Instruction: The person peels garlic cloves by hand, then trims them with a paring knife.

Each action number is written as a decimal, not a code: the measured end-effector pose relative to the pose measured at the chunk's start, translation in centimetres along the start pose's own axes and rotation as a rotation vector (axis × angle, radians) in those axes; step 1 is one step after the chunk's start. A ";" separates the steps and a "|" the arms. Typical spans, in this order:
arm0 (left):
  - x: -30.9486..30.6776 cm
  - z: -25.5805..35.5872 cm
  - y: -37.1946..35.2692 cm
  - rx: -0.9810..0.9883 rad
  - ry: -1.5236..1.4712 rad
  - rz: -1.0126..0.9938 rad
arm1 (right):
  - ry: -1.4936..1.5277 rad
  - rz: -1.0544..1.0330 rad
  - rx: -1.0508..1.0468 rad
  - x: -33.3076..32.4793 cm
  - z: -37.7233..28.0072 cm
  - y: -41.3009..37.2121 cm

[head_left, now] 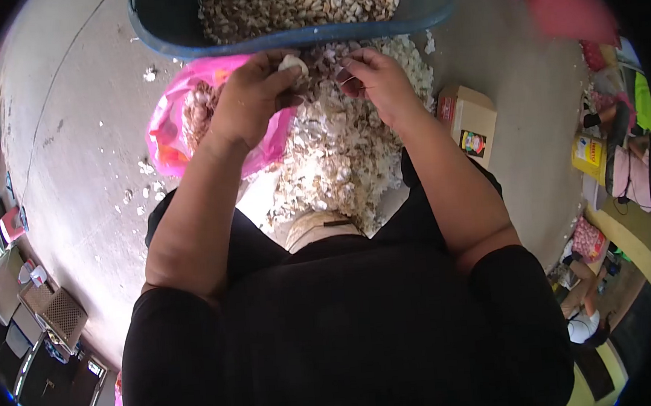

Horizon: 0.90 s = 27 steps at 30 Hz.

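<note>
My left hand is closed on a pale garlic bulb, held between thumb and fingers in front of the tub. To its right, my right hand has thumb and fingertips pressed together; what they hold, if anything, is too small to name. Below both hands lies a large heap of garlic skins. A pink plastic bag with garlic bulbs inside sits beneath and left of my left hand. Just beyond my hands stands a blue tub holding many loose cloves.
An open cardboard box stands on the floor right of the heap. Farther right are a yellow container, a red mesh bag and other people, partly visible. A brown crate and chairs are at the left.
</note>
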<state>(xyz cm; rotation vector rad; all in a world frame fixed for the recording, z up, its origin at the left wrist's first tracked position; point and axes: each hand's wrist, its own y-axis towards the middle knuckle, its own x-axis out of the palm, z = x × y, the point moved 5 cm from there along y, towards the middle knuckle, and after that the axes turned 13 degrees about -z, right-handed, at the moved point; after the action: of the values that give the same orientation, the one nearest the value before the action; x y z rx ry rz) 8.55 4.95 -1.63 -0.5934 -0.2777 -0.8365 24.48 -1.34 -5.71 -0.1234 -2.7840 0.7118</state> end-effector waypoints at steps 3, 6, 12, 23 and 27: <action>0.0 0.5 -0.8 0.001 0.008 -0.020 | -0.572 -0.065 0.053 -0.9 4.9 0.7; -0.3 0.4 -2.2 -0.031 0.011 -0.001 | -1.185 -0.302 0.230 -0.6 12.2 -0.9; -1.9 1.2 -5.7 -0.078 0.110 0.044 | -1.345 -0.735 0.492 1.7 22.7 -0.3; -4.4 0.2 -7.2 -0.153 0.116 0.226 | -1.063 -0.771 0.787 1.4 33.9 4.3; -3.9 0.8 -6.5 -0.126 0.101 0.175 | -1.075 -0.923 0.590 1.6 32.7 6.4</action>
<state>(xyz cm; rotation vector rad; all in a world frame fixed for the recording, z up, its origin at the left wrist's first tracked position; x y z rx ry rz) 1.05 4.42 -0.34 -0.6810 -0.0801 -0.7159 14.06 -10.51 -36.01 1.9893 -2.6803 1.5081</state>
